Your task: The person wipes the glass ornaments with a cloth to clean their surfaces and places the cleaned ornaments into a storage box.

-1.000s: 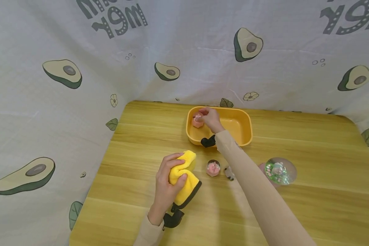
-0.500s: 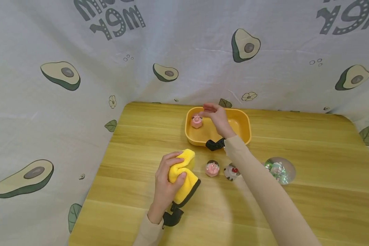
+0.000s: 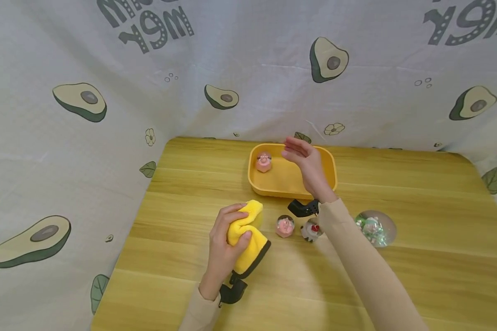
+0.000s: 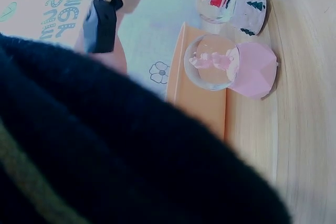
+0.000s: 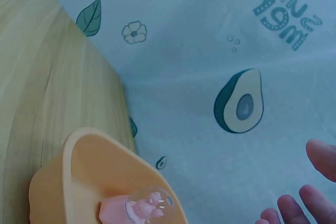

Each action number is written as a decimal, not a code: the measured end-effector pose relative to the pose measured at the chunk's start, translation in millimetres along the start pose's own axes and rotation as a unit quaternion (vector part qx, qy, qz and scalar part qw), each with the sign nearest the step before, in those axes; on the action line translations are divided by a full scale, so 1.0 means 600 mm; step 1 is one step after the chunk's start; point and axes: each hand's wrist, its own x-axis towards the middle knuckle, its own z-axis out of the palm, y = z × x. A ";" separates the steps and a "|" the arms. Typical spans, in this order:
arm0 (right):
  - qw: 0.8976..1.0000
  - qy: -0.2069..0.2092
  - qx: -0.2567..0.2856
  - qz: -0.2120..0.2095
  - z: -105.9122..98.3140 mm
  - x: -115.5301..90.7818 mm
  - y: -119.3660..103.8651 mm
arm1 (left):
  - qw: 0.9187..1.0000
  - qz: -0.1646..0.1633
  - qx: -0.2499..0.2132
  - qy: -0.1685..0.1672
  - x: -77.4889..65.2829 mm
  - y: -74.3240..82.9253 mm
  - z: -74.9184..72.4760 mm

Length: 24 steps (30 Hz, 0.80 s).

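Observation:
My left hand (image 3: 225, 243) grips a folded yellow cloth (image 3: 248, 250) with a dark edge, held over the table left of the small globes. Dark cloth edging (image 4: 131, 145) fills much of the left wrist view. My right hand (image 3: 308, 165) is over the right part of the orange tub (image 3: 287, 189), fingers extended with nothing in them. Inside the tub's left end stands a snow globe with a pink faceted base (image 3: 263, 162). In front of the tub are a second pink-based snow globe (image 3: 285, 226) and one with a white base and red figure (image 3: 312, 230).
A larger snow globe (image 3: 376, 228) with green and white contents is on the right, partly behind the right sleeve (image 3: 368, 257). The wooden table (image 3: 170, 230) meets an avocado-print curtain (image 3: 248, 59) at its back and left. Black camera mounts (image 3: 233, 292) sit at the wrists.
My right hand has let go of the pink-based globe in the tub and moved right, away from it. The white-based globe shows more. My left hand keeps the cloth in place.

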 end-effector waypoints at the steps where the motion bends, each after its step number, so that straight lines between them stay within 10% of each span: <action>1: 1.000 0.001 0.000 -0.003 -0.001 -0.005 -0.001 | 1.000 -0.002 0.000 0.000 0.000 0.001 0.000; 24: 0.999 0.002 0.042 -0.031 -0.010 -0.157 0.019 | 1.000 0.001 -0.005 -0.004 -0.004 -0.003 -0.002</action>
